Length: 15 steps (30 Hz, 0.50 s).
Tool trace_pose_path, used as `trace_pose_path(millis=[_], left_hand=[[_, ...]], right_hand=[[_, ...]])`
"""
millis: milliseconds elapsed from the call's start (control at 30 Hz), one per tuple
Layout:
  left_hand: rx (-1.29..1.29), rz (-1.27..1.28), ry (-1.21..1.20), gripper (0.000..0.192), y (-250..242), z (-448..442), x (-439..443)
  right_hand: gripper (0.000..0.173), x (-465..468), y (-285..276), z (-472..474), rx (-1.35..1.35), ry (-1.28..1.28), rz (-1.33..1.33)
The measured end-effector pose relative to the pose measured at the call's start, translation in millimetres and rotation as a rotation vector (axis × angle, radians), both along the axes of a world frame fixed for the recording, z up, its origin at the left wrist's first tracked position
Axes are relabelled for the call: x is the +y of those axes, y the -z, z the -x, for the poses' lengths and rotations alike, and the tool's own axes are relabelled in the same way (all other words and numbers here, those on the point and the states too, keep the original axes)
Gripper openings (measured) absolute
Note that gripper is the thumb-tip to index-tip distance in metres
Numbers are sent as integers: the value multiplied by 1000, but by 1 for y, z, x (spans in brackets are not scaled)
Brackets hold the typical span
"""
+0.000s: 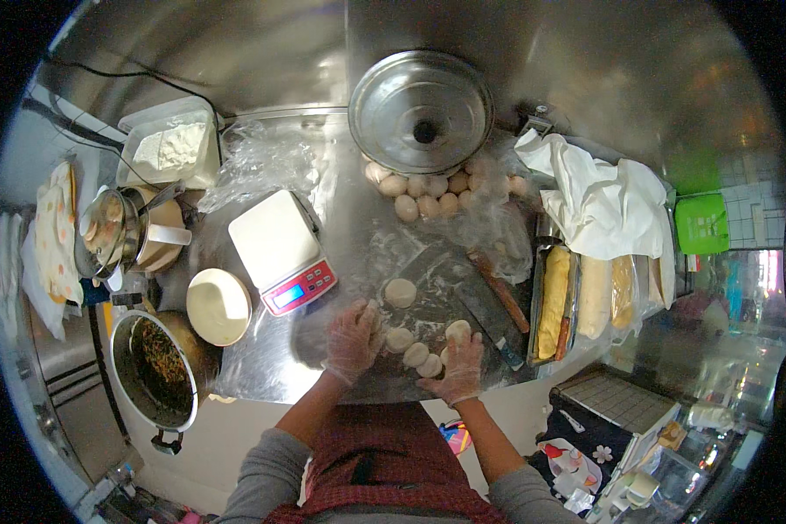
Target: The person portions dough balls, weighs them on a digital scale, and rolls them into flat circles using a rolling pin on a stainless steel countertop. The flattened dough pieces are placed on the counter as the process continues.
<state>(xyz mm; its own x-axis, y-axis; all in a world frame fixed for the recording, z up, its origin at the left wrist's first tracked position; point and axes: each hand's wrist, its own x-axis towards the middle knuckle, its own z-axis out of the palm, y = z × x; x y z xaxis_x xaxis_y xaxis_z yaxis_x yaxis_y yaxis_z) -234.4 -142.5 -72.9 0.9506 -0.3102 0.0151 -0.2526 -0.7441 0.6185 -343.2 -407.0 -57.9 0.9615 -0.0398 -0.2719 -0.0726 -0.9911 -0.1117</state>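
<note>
Both my hands wear thin clear plastic gloves. My left hand rests on the metal worktop beside a round dough piece; its palm side is hidden, so whether it holds something I cannot tell. My right hand reaches over a few dough pieces, its fingertips touching a dough ball. Between the hands more small dough rounds lie in a curved row. A flatter dough disc sits farther back on the floured surface. To the right lie a wooden rolling pin and a long dark blade.
A digital kitchen scale, a cream bowl and a metal pot of chopped filling stand left. Eggs lie behind, by a large round metal lid. A tray with a long yellow dough roll is at right. Flour fills a plastic tub.
</note>
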Motion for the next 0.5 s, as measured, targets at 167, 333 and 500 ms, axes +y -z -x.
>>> trace_pose_path(millis=[167,333,500], left_hand=[[-66,-169,115,66,0,-13,-22],[-69,-62,79,64,-2,-5,-31],[-149,-274,161,57,2,8,-36]], right_hand=[[102,5,24,-22,-291,-150,-94],[77,1,33,-73,-340,-301,-347],[71,12,48,-132,-404,-322,-446]])
